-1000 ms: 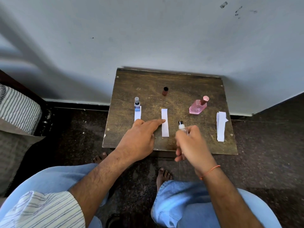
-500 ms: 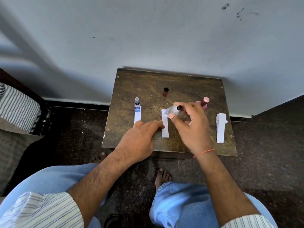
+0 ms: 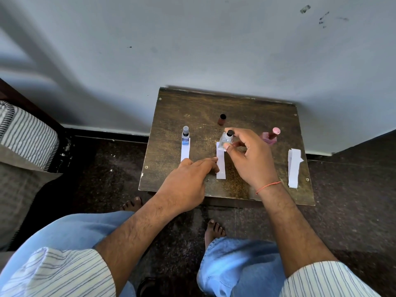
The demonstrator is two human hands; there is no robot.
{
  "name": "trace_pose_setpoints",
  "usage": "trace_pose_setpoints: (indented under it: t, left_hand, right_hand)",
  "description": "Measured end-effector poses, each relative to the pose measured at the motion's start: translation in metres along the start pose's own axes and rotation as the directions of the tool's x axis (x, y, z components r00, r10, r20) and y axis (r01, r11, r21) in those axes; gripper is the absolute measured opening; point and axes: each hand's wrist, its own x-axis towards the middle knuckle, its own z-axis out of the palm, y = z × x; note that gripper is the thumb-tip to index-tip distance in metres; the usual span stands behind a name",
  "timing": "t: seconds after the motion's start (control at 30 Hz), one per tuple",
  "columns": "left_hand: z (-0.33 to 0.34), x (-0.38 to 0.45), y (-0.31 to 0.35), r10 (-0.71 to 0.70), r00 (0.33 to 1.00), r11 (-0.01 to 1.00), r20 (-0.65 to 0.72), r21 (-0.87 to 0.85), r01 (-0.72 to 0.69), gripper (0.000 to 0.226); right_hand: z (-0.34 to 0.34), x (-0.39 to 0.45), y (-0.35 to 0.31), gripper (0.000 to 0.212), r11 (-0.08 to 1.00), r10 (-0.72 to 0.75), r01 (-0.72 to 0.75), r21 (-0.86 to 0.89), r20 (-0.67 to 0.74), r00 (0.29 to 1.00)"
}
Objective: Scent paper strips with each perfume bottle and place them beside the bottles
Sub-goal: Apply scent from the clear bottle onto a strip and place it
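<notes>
On a small brown table (image 3: 246, 108) my right hand (image 3: 250, 157) grips a clear perfume bottle (image 3: 226, 140) with a black nozzle, upright at the far end of a white paper strip (image 3: 221, 168). My left hand (image 3: 188, 181) lies flat, its fingertips touching that strip's left edge. A blue-labelled bottle (image 3: 185, 136) stands at the far end of another strip (image 3: 185, 153) on the left. A pink bottle (image 3: 270, 137) stands on the right, partly behind my right hand. A dark brown cap (image 3: 222, 119) stands farther back.
A stack of spare paper strips (image 3: 294, 168) lies near the table's right edge. The wall is just behind the table. A striped cushion (image 3: 25, 133) sits at the left. My knees and bare feet are below the table's near edge.
My right hand carried the clear bottle from the near edge forward over the middle strip, tilted it, and now holds it upright at the strip's far end. The left hand stayed on the strip.
</notes>
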Motion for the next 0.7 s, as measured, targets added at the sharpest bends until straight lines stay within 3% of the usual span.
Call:
trace_pose_setpoints:
  t: [0.37,0.7]
  left_hand:
    - [-0.0004,0.0005,0.0014,0.009,1.000,1.000,0.000,0.029,-0.009,0.058]
    - [0.0000,0.0012,0.0014,0.017,1.000,0.999,-0.012,0.038,-0.017,0.058]
  right_hand:
    - [-0.0043,0.0093,0.0065,0.041,0.999,-0.036,0.037,-0.007,0.117,0.992]
    - [-0.0065,0.0088,0.0075,0.041,0.998,-0.065,0.064,0.009,0.122,0.990]
